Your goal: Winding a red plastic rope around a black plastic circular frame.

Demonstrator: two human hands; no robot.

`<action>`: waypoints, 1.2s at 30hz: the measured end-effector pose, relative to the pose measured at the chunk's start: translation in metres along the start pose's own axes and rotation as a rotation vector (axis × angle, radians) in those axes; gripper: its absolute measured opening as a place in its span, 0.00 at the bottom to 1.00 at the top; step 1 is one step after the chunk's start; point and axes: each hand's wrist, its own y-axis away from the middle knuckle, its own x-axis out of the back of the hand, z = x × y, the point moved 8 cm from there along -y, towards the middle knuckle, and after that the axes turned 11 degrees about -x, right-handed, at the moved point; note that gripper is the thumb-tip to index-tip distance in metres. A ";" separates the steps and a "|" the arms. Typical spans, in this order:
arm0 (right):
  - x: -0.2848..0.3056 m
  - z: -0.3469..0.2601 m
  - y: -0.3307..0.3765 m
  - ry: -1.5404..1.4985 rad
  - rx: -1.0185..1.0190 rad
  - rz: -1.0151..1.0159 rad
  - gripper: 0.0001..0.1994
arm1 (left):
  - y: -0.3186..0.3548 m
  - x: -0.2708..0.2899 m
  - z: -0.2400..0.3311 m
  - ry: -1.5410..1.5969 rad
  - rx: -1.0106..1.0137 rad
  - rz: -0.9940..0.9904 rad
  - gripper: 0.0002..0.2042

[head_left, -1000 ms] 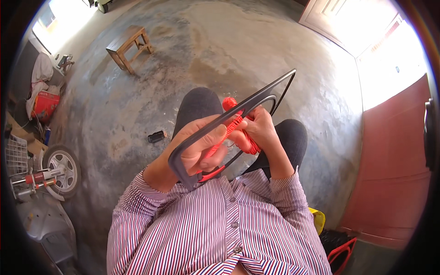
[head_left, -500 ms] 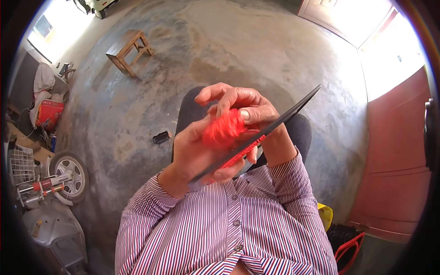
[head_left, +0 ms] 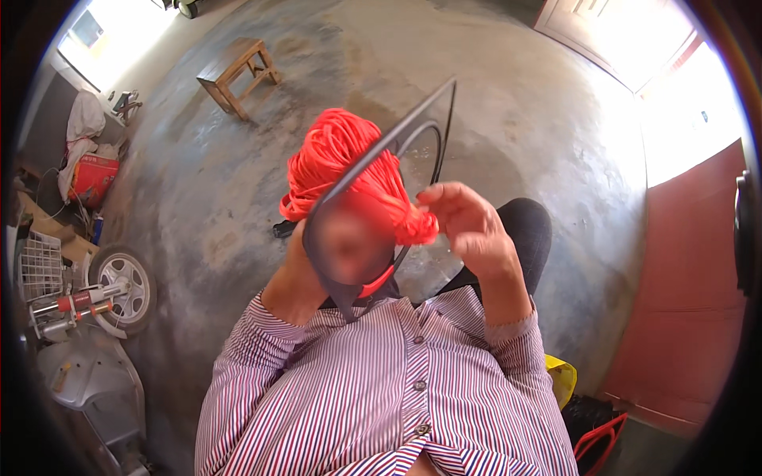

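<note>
Cord bundle [head_left: 337, 151] at left hand [head_left: 337, 250], right hand [head_left: 478, 228] just to its right, stool [head_left: 235, 59] ahead-left, wheel [head_left: 135, 278] far left

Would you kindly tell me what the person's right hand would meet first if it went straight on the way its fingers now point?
Most likely the looped bundle of bright red cord, just left of the right hand; depth is unclear, so they may already touch.
</note>
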 end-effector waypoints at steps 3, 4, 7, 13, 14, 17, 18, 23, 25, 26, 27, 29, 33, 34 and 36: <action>-0.027 -0.006 -0.001 0.220 0.002 0.153 0.32 | -0.001 0.001 0.009 -0.023 -0.046 0.088 0.09; -0.031 -0.007 -0.002 0.307 0.007 0.231 0.31 | 0.001 -0.001 0.007 -0.029 -0.025 0.092 0.09; -0.034 -0.026 -0.004 0.619 0.227 0.337 0.26 | 0.004 -0.002 0.002 -0.012 0.044 0.097 0.11; -0.005 -0.054 0.006 0.028 0.303 0.309 0.20 | -0.001 0.001 0.005 0.047 0.052 -0.073 0.32; -0.003 -0.057 0.005 -0.123 0.338 0.257 0.20 | -0.001 -0.004 0.004 0.056 0.051 -0.086 0.35; 0.013 -0.069 0.011 -0.407 0.387 0.269 0.22 | 0.000 -0.025 0.005 0.066 0.092 -0.152 0.43; 0.020 -0.072 0.015 -0.518 0.362 0.281 0.22 | -0.001 -0.025 0.006 0.078 0.074 -0.158 0.43; 0.052 -0.087 0.020 -0.552 0.447 0.140 0.22 | -0.005 -0.021 0.011 0.038 -0.004 -0.199 0.38; 0.050 -0.072 0.018 -0.539 0.395 0.125 0.21 | -0.005 -0.019 0.013 0.019 -0.032 -0.209 0.33; 0.050 -0.062 0.017 -0.500 0.340 0.192 0.21 | -0.005 -0.019 0.012 0.012 -0.035 -0.196 0.32; 0.035 -0.055 0.017 -0.491 0.298 0.206 0.21 | -0.004 -0.021 0.010 0.004 -0.027 -0.188 0.31; 0.020 -0.035 0.015 -0.311 0.204 0.334 0.22 | -0.004 -0.022 0.006 -0.034 -0.011 -0.156 0.30; -0.017 -0.021 0.003 0.048 0.084 0.499 0.18 | -0.001 -0.021 0.006 -0.128 0.011 -0.072 0.30; -0.025 -0.019 -0.001 0.075 0.053 0.519 0.15 | -0.002 -0.020 0.005 -0.138 0.014 -0.059 0.31; -0.028 -0.019 -0.007 -0.056 0.065 0.502 0.13 | -0.003 -0.022 0.003 -0.122 0.013 -0.070 0.30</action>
